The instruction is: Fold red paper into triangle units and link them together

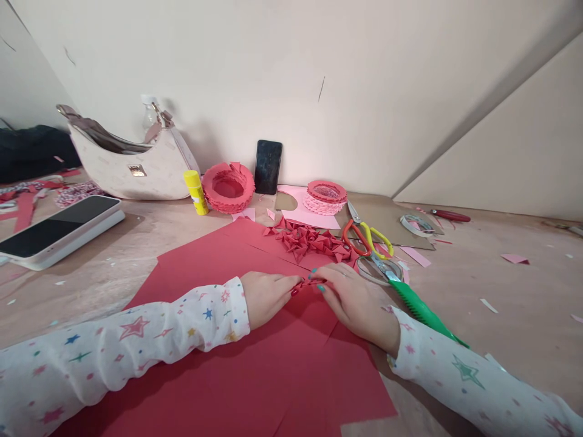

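Observation:
Over the red paper sheets (255, 364), my left hand (268, 296) and my right hand (353, 297) meet at a small strip of folded red paper (312, 283). Each hand pinches one end of it between thumb and fingers. Just beyond my hands lies a heap of folded red paper pieces (305, 238). Farther back, a red ring of folded paper (229, 189) sits on the left, and a pink ring with a red top (325, 197) sits on the right.
Scissors with red and yellow handles (368, 237) and a green-handled knife (416, 303) lie by my right hand. A yellow glue stick (195, 193), a leaning phone (268, 167) and a handbag (132, 158) stand behind. A white device (61, 230) lies left; tape (416, 224) lies right.

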